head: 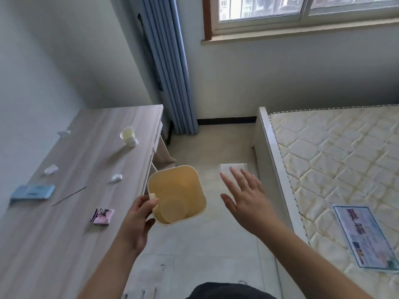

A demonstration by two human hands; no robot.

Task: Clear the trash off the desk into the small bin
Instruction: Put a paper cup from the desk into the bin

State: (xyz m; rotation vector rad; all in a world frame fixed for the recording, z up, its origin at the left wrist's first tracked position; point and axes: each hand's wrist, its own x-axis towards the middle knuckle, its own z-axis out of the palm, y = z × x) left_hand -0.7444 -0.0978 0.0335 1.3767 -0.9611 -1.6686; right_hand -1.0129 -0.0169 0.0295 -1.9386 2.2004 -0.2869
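Left hand (138, 219) pinches the empty bin (176, 194) by its rim beside the desk (82, 152); right hand (244, 197) hovers, fingers spread. One-handed, the bin could tip or slip.

My left hand (138, 221) holds the bin (177, 194) just off the desk (71, 234) edge. Desk scraps lie well apart, open wood between; only the paper cup (129, 137) stands tall.

Location: home bedroom. Evidence: bare quilted mattress (336, 160) on bed frame, wooden desk (71, 212), blue curtain (170, 67) beside window (302, 9).
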